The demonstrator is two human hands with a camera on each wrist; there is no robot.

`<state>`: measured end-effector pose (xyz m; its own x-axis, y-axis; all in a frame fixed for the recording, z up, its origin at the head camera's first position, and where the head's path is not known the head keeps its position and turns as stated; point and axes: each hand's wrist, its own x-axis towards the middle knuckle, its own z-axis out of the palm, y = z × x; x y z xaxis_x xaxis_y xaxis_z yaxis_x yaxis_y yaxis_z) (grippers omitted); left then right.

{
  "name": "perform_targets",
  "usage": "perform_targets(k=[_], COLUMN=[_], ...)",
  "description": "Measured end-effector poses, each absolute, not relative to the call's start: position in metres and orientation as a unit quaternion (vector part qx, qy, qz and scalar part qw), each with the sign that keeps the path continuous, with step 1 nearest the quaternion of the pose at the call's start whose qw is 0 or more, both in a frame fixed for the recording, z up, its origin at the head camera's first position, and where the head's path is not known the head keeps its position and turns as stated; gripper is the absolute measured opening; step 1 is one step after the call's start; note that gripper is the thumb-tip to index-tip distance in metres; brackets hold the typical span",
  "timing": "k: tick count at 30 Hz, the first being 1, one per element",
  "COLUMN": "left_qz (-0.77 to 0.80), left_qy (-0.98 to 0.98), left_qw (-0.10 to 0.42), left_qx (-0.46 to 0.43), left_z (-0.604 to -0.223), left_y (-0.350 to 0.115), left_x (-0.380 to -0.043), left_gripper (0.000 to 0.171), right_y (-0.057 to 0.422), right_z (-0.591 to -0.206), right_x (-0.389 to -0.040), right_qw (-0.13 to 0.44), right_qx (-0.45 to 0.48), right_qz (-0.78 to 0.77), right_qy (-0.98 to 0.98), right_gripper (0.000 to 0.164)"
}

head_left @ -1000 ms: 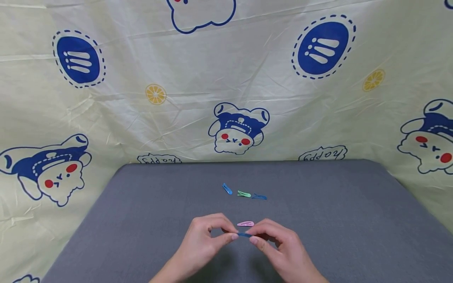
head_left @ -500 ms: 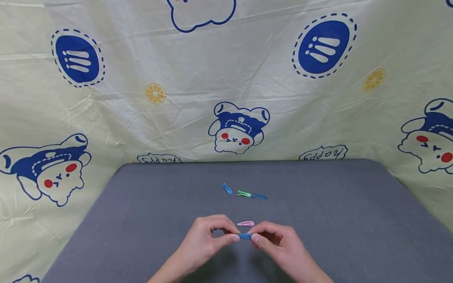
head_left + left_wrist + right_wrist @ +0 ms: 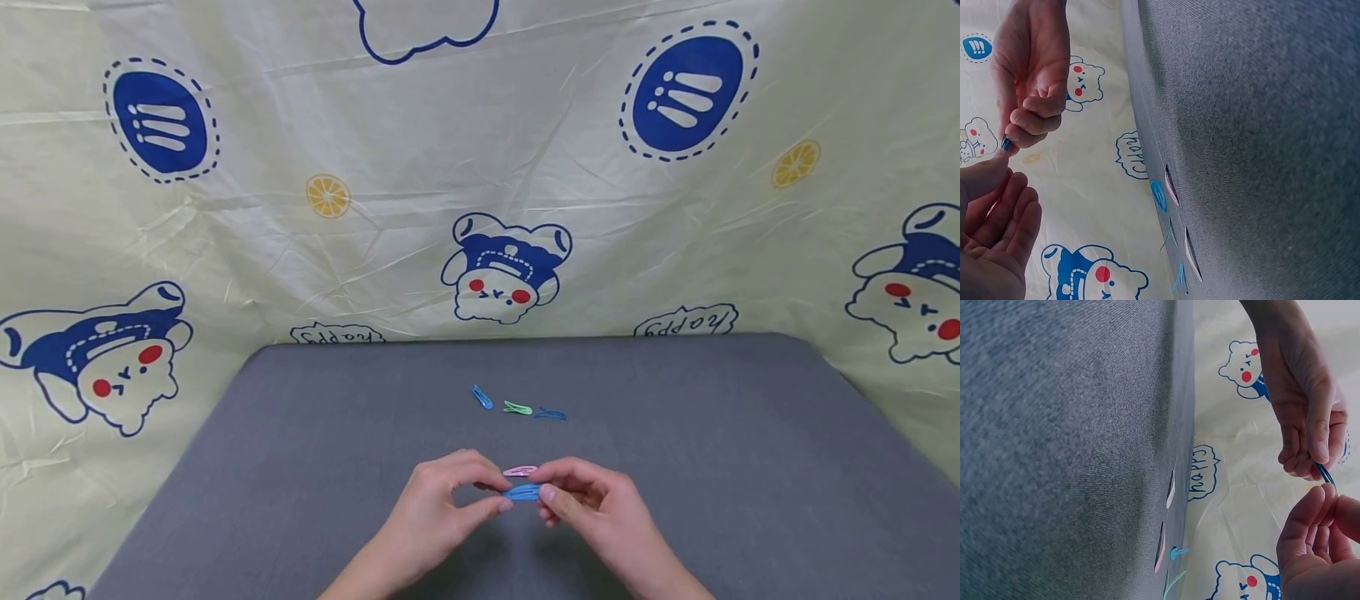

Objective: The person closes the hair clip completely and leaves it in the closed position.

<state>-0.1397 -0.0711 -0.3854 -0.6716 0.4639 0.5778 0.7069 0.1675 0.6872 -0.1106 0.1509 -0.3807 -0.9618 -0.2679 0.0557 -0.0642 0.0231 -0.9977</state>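
Note:
A blue snap hair clip (image 3: 522,492) is held level between the two hands, above the grey table. My left hand (image 3: 431,512) has thumb and index fingertips at its left end. The right hand (image 3: 600,508) pinches the other end between thumb and index finger. In the left wrist view only the dark edge of the held blue hair clip (image 3: 1007,143) shows beside the fingertips; the right wrist view shows it as a thin curved strip. A pink hair clip (image 3: 519,471) lies just beyond it, its right end close behind the right fingertips.
Farther back lie a blue clip (image 3: 482,397), a green clip (image 3: 517,408) and a darker blue clip (image 3: 551,413). Both wrist views also show a pale clip (image 3: 1192,255) on the grey table (image 3: 337,417). Behind hangs a printed cloth (image 3: 405,142).
The held hair clip has turned from edge-on to show its bright blue face. The right hand has shifted slightly right, and the left finger and thumb have spread a little.

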Motion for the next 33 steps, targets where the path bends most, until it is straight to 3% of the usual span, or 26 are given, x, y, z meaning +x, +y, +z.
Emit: perform_targets(k=[8, 15, 24, 33], left_qz=[-0.501, -0.498, -0.478, -0.458], left_qy=[-0.767, -0.776, -0.796, -0.811], left_qw=[0.123, 0.099, 0.077, 0.018], left_qx=[-0.381, -0.375, -0.364, -0.363], left_z=[-0.382, -0.382, -0.383, -0.387], left_y=[-0.07, -0.065, -0.058, -0.046], left_x=[-0.143, -0.152, -0.159, -0.176], left_gripper=[0.012, 0.01, 0.009, 0.004], right_y=[0.153, 0.158, 0.165, 0.182], right_z=[-0.382, -0.381, -0.376, -0.381], right_x=[-0.113, -0.117, -0.126, -0.14], right_qw=[0.063, 0.017, 0.035, 0.031], right_qx=[-0.111, -0.121, -0.1, -0.132], right_qz=[-0.69, -0.643, -0.589, -0.541], right_qy=[0.712, 0.756, 0.801, 0.83], right_gripper=[0.029, 0.025, 0.024, 0.017])
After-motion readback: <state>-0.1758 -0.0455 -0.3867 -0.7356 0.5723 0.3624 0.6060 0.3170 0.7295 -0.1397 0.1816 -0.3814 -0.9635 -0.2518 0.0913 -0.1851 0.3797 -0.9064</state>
